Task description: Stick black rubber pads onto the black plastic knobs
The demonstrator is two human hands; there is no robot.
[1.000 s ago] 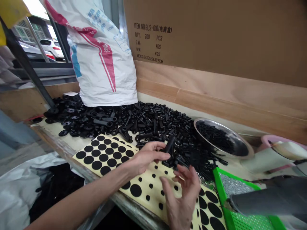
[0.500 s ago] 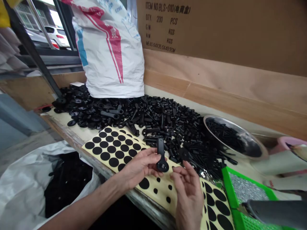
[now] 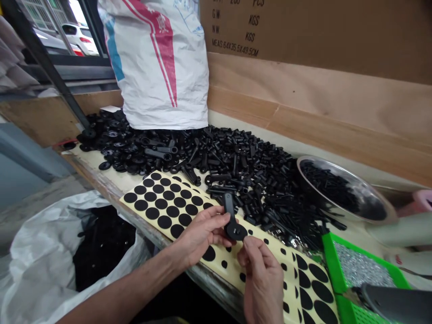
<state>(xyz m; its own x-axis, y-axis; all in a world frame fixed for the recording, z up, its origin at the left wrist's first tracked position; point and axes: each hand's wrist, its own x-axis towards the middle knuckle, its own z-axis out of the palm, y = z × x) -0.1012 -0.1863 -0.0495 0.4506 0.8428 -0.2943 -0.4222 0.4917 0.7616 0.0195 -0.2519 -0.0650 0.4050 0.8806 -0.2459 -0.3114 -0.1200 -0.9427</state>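
My left hand (image 3: 202, 231) is closed on a black plastic lever (image 3: 229, 208), its narrow arm pointing up and away and its rounded end toward my right hand. Against that rounded end lies a black disc (image 3: 236, 231) with a small slotted detail at its middle. My right hand (image 3: 265, 272) pinches the disc's near right edge between thumb and fingers. Beneath both hands are pale yellow sheets of black round stickers (image 3: 169, 195), large dots to the left and smaller dots (image 3: 224, 264) under the hands.
Loose black plastic parts (image 3: 216, 153) are heaped behind the sheets. To the right stand a metal bowl (image 3: 381, 211) of black pieces and a green basket (image 3: 332, 261) with small silvery pieces. A white sack (image 3: 162, 90) stands behind; an open bag (image 3: 37, 252) holds black parts at lower left.
My right hand has come left to the lever, and the disc now lies against the lever's rounded end. The view has tilted down slightly.
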